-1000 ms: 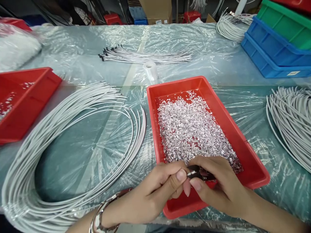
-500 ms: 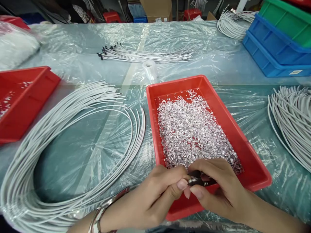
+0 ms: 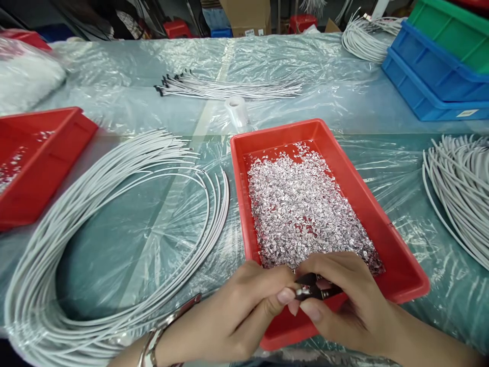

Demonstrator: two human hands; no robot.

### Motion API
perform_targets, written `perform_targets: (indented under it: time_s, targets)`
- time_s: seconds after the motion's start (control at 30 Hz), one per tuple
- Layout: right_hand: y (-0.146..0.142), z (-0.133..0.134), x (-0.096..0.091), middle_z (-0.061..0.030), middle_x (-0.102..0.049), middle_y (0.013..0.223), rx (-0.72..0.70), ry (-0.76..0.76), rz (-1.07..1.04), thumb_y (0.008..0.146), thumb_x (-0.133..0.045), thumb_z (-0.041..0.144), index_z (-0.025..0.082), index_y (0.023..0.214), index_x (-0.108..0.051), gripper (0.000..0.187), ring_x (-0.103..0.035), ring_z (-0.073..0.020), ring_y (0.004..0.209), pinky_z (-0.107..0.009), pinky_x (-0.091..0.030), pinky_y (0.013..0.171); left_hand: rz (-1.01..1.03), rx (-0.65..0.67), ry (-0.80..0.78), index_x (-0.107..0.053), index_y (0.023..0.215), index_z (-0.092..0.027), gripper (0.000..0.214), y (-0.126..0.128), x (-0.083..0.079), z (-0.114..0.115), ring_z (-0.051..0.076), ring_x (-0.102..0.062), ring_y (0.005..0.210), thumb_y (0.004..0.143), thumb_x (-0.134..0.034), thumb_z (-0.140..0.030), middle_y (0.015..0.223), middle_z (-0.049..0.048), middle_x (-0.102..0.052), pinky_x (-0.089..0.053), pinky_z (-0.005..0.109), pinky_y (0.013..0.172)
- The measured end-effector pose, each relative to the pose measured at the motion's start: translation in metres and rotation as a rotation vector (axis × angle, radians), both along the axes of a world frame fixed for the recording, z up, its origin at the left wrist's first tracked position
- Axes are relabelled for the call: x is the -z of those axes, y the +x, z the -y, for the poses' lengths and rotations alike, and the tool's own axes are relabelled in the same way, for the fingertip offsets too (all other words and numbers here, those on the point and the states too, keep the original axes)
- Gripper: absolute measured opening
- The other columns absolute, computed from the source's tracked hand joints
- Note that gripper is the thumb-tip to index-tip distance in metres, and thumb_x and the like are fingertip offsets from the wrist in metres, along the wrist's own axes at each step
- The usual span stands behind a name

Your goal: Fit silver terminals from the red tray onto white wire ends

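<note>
Over the near end of the red tray, my two hands meet at the fingertips. My left hand is closed in a pinch, thumb against forefinger, on what appears to be the end of a white cable; most of it is hidden by the fingers. My right hand is closed around a small black hand tool that looks like pliers, its tip touching the pinched end. A bit of silvery material shows between tool and left fingertips. Silvery foil scraps cover much of the tray's floor.
A large coil of white cables lies left, another cable bundle right. Black-tipped cables and a clear film roll lie farther back. Another red tray stands left, stacked blue bins at back right.
Both hands stay almost in place. The black tool has turned slightly, and more of its jaws and the silvery bit shows. The view has shifted very slightly.
</note>
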State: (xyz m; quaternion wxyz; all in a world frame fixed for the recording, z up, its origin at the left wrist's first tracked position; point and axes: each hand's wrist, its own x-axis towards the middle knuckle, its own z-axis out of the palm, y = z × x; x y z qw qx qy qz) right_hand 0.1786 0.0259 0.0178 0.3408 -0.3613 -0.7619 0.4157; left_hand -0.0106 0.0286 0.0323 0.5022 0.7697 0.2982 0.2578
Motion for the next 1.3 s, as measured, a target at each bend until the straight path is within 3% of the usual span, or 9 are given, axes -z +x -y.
perform_targets:
  time_s: [0.67,0.9,1.17,1.3]
  targets:
    - [0.0013,0.0034,0.0028,-0.0010,-0.065,0.070,0.018,0.082,0.083,0.090,-0.047,0.038,0.019,0.084,-0.054,0.021,-0.058,-0.0119,0.055,-0.025,-0.041,0.051,-0.124,0.021,0.073,-0.036,0.074,-0.021,0.018,-0.0016,0.0026,-0.0001,0.009,-0.041,0.050,0.090,-0.037,-0.012,0.059,-0.0045,-0.041,-0.032,0.019,0.049]
    - [0.0024,0.0051,0.0009,0.0010,-0.064,0.069,0.015,0.064,0.085,0.091,-0.047,0.040,0.020,0.087,-0.054,0.021,-0.059,-0.0112,0.056,-0.025,-0.042,0.054,-0.160,0.035,0.146,-0.042,0.080,-0.020,0.014,-0.0029,0.0049,0.0010,0.010,-0.044,0.053,0.090,-0.036,-0.011,0.061,-0.0033,-0.049,-0.035,0.021,0.054]
    - [0.0029,0.0035,0.0010,0.0012,-0.064,0.066,0.011,0.037,0.075,0.091,-0.045,0.042,0.018,0.085,-0.056,0.026,-0.058,-0.0110,0.054,-0.025,-0.041,0.052,-0.026,0.019,0.032,-0.046,0.076,-0.019,0.020,-0.0021,-0.0004,-0.0031,0.008,-0.047,0.050,0.092,-0.036,-0.012,0.059,-0.0041,-0.048,-0.036,0.016,0.050]
    - [0.0018,0.0023,-0.0012,0.0017,-0.063,0.065,0.011,0.039,0.068,0.090,-0.045,0.041,0.018,0.085,-0.057,0.026,-0.059,-0.0105,0.054,-0.024,-0.041,0.052,0.014,0.026,0.047,-0.048,0.076,-0.018,0.021,-0.0012,0.0013,-0.0030,0.008,-0.047,0.049,0.092,-0.036,-0.014,0.057,-0.0041,-0.048,-0.037,0.016,0.049]
